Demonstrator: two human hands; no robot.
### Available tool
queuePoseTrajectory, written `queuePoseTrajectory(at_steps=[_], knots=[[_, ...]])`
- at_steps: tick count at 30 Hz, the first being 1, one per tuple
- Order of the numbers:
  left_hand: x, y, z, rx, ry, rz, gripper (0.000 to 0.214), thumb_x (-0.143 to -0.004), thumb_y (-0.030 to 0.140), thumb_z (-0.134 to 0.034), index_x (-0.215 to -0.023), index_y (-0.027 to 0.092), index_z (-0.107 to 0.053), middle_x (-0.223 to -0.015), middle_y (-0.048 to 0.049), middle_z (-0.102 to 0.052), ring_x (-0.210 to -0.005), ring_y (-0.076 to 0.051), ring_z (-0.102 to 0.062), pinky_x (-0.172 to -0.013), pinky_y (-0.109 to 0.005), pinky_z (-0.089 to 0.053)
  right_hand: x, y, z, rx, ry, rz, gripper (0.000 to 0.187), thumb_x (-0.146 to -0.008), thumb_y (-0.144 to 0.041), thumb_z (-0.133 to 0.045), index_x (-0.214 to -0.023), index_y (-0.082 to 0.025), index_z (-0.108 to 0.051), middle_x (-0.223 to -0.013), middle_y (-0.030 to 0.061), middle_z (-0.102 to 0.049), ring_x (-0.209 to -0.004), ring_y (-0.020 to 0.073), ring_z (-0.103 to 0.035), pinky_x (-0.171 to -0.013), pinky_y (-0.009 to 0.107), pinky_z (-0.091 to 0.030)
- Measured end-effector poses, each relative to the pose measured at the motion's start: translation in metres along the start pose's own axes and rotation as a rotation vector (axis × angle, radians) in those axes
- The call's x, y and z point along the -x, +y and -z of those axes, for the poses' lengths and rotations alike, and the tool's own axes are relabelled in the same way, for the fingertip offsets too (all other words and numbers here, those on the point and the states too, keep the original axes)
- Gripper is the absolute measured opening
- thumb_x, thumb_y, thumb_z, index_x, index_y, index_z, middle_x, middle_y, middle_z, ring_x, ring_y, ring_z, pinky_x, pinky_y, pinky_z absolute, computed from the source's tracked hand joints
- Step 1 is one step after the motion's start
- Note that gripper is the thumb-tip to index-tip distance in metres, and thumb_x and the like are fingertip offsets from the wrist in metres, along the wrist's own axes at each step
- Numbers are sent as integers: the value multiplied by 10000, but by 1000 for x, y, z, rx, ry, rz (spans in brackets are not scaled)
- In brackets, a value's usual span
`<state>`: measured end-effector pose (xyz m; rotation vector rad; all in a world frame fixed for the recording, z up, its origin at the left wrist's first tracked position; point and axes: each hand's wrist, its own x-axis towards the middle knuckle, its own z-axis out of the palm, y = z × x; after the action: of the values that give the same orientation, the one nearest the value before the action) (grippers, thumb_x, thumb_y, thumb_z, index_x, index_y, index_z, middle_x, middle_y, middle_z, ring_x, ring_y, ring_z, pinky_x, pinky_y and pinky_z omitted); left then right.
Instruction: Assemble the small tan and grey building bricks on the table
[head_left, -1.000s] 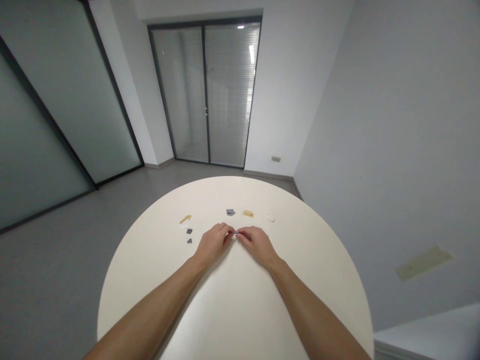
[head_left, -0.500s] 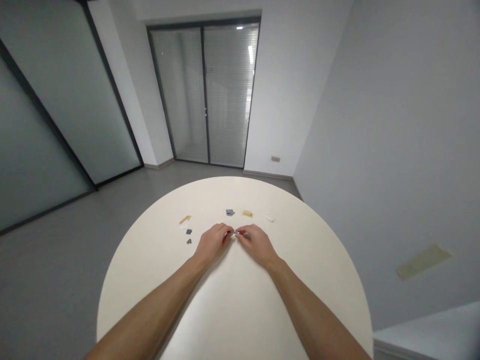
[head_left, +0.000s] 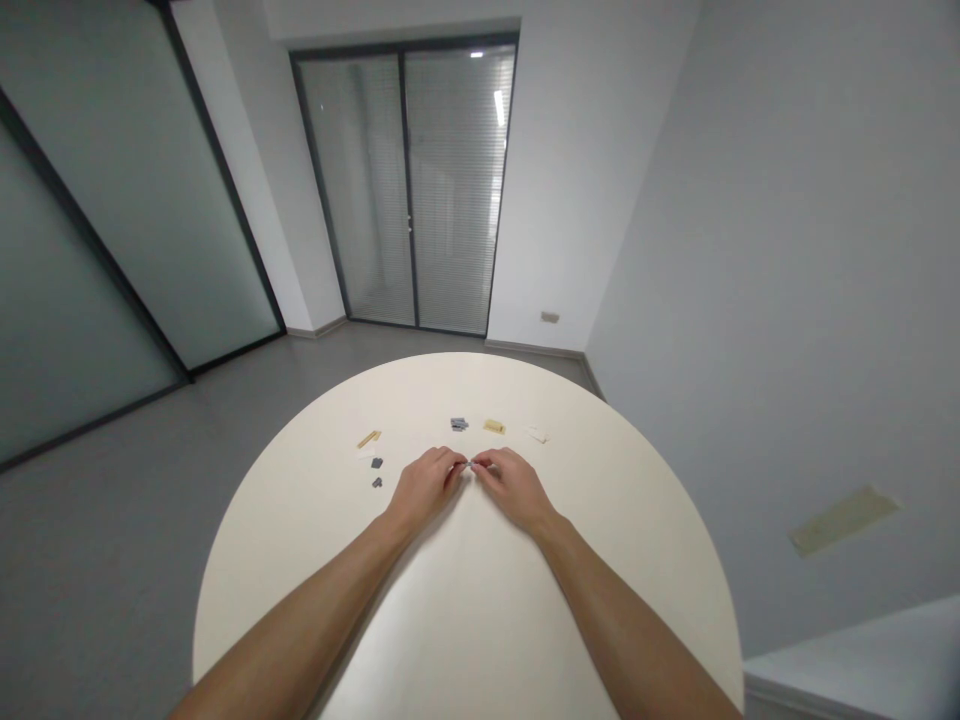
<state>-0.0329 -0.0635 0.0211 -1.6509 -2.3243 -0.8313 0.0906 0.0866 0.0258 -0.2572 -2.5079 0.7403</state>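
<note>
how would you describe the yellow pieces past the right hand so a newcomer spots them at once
On the round white table, find where the left hand and right hand nearly meet. Beyond the right hand, toward the far edge, the yellow pieces lie between a grey-blue pile on the left and white pieces on the right. Their yellow colour sets them apart from both neighbours.

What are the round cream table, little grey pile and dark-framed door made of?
The round cream table looks like laminate: smooth, shiny where light falls. The little grey pile may be plastic: dull, but too tiny to tell. The dark-framed door seems glossy glass: see-through, with glints.
</note>
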Motion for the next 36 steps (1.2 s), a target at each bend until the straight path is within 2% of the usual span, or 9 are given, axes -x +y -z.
queuePoseTrajectory(at_steps=[4, 12, 22, 29, 36], knots=[[0, 1, 1, -4, -6, -2, 188, -974, 250, -460, -1030, 230, -638, -1005, -25, -677, -956, -182, -612, -797, -296, -487, -1, 2, -1, 29, -4, 9, 169, -956, -327, -559, -928, -227, -693, -905, 32, -702, -873, 186, -609, -813, 322, -446], [0, 2, 1, -8, 13, -2, 143, -956, 253, -499, -1001, 235, -634, -979, -15, -675, -928, -176, -613, -767, -288, -482, -1, 6, -3, 16, -2, 34, 199, -979, -326, -518, -976, -231, -692, -942, 39, -712, -902, 191, -616, -831, 320, -449], [1, 2, 1, 26, 28, -35, 173, -901, 167, -569, -1040, 261, -616, -1008, 10, -675, -956, -164, -618, -771, -274, -487, 0, 2, -2, -9, -12, 14, 215, -988, -308, -486, -968, -222, -682, -916, 40, -699, -876, 183, -612, -811, 308, -452], [1, 2, 2, 22, 76, -11, 104, -937, 221, -541, -984, 236, -632, -984, -6, -687, -924, -161, -628, -771, -274, -493, -1, 4, -2, -46, 1, 63, 191, -974, -268, -509, -1028, -222, -687, -991, 44, -711, -941, 181, -621, -868, 325, -453], [1, 3, 3, 25, 46, 2, 103, -938, 255, -551, -982, 237, -642, -979, -6, -693, -920, -165, -632, -774, -279, -492, 0, 2, 1, -58, 53, 44, 151, -941, -259, -561, -1051, -237, -663, -978, 32, -708, -925, 183, -628, -880, 341, -458]])
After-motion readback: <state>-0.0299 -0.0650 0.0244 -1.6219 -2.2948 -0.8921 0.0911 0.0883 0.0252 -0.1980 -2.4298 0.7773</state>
